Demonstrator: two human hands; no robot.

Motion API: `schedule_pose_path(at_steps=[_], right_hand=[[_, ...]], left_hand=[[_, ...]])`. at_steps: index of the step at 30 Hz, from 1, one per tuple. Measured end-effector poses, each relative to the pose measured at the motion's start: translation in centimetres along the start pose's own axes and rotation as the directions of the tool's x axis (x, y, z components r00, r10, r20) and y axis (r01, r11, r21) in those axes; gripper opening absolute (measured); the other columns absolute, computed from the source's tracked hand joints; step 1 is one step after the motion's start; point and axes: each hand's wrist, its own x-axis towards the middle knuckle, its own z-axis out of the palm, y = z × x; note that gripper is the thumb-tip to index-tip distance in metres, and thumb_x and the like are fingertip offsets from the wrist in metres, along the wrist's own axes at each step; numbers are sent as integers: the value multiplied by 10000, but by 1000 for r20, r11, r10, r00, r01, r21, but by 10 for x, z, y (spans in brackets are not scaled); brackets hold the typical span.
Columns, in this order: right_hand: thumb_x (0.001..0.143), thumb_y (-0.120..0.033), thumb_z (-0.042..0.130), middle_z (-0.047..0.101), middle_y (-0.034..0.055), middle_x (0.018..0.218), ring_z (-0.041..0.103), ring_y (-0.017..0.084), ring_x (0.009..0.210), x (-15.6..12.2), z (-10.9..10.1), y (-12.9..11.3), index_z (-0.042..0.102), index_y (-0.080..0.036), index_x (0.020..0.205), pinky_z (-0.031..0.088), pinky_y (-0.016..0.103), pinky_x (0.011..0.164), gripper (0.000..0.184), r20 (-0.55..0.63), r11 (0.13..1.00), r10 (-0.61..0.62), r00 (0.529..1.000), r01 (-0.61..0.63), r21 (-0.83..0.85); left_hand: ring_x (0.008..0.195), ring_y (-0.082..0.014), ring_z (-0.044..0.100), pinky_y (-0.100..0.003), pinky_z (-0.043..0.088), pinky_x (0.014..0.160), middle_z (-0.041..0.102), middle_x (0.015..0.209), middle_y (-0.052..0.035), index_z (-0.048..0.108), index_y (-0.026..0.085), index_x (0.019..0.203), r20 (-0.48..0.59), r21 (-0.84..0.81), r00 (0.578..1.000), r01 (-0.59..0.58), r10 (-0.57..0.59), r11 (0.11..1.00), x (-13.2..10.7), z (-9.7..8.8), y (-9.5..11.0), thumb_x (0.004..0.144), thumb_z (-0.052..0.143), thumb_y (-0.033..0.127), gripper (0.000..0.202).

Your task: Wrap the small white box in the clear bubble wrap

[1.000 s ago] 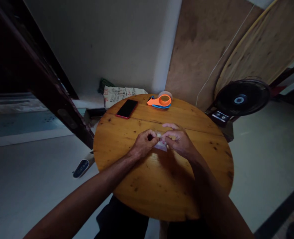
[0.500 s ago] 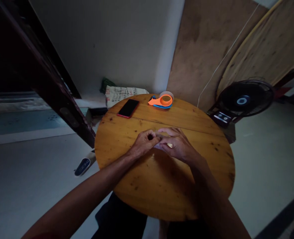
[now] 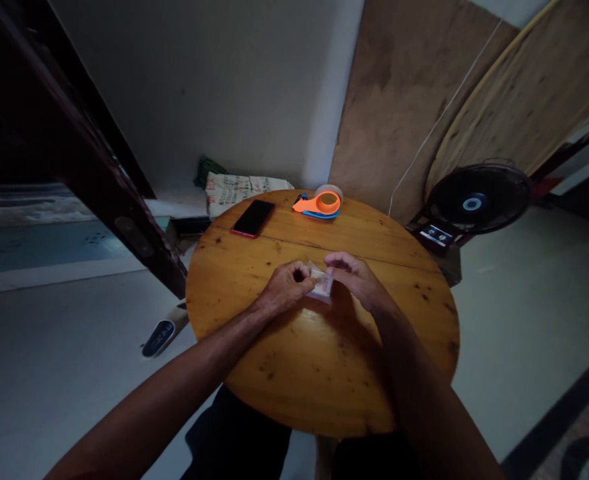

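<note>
A small whitish box [image 3: 323, 287] with reddish print stands between my hands over the middle of the round wooden table [image 3: 294, 360]. Something clear and shiny, like film, shows along its top. My left hand [image 3: 287, 288] is closed, thumb and forefinger pinched at the box's left edge; whether they grip the box or only the film is hard to see. My right hand [image 3: 357, 280] is at the box's upper right corner, fingers curved and apart from the thumb. Its fingertips are close to the corner, and I cannot tell whether they touch.
Toward the table's far edge lie a phone [image 3: 253, 218] with a red rim and an orange and blue tape dispenser [image 3: 319, 203]. A printed sack [image 3: 244, 189] lies behind the table. A black fan [image 3: 477, 200] stands on the right, a dark door frame [image 3: 139, 233] on the left.
My right hand has loosened from the box and drawn back to the right, leaving the box's printed face exposed. The left hand keeps its pinch. The view has shifted slightly.
</note>
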Motion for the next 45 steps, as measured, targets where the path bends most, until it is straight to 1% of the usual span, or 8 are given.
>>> schedule_pose_path(at_steps=[5, 14, 18, 22, 25, 29, 37, 45], right_hand=[[674, -349, 699, 642, 20, 935, 587, 160, 818, 2, 14, 6, 616, -214, 961, 463, 322, 769, 327, 50, 990, 72, 996, -77, 121], [639, -262, 692, 671, 22, 969, 606, 176, 884, 5, 13, 13, 653, -224, 931, 456, 329, 809, 297, 10, 974, 77, 997, -77, 214], [643, -245, 678, 672, 13, 930, 601, 169, 879, 5, 9, 11, 673, -230, 896, 455, 313, 796, 254, -27, 974, 35, 999, -28, 224], [684, -304, 676, 664, 6, 885, 595, 157, 798, 4, 6, 9, 669, -226, 866, 453, 297, 729, 198, -17, 971, 69, 997, -64, 230], [698, -349, 685, 647, -1, 839, 574, 138, 719, 4, 11, 8, 645, -212, 892, 443, 282, 673, 241, -1, 972, 80, 997, -78, 221], [676, -339, 700, 609, -27, 772, 531, 112, 661, 3, 17, 8, 613, -205, 944, 423, 257, 632, 312, 17, 980, 56, 998, -58, 189], [633, -248, 685, 640, 10, 956, 587, 154, 866, 4, 12, 9, 605, -224, 1000, 454, 302, 796, 377, 71, 976, 80, 994, -93, 196], [605, -175, 646, 669, 23, 993, 605, 187, 928, 4, 8, 9, 627, -229, 967, 469, 320, 816, 366, 84, 953, 92, 992, -112, 283]], left_hand=[[598, -78, 430, -207, 352, 585, 481, 631, 42, 496, 156, 647, 13, 1, 1000, -19, 19, 1000, 1, -2, -2, 683, 599, 236, 136], [589, -75, 424, -207, 356, 592, 486, 620, 43, 507, 153, 632, 18, 10, 999, -27, 27, 1000, 3, -1, -1, 685, 594, 223, 124], [580, -71, 413, -204, 350, 585, 474, 617, 47, 498, 155, 625, 26, -2, 1000, -14, 14, 1000, 2, -2, 0, 692, 599, 233, 145], [582, -71, 416, -203, 352, 585, 476, 620, 47, 497, 155, 629, 22, -9, 1000, -14, 14, 1000, 2, -1, -1, 698, 604, 242, 154], [586, -70, 419, -202, 356, 591, 477, 623, 49, 498, 154, 634, 26, -15, 999, -19, 20, 1000, 1, -1, -1, 701, 609, 246, 159], [590, -70, 424, -202, 360, 598, 478, 626, 51, 502, 154, 637, 19, 3, 999, -25, 25, 1000, 1, -1, 0, 697, 609, 239, 150], [596, -74, 422, -203, 349, 589, 479, 630, 45, 497, 154, 641, 49, 2, 999, -3, 3, 1000, 0, -4, 4, 692, 617, 277, 179], [576, -71, 391, -200, 314, 556, 448, 604, 47, 499, 151, 620, 66, -27, 997, 27, -25, 999, 0, -7, 9, 640, 592, 263, 147]])
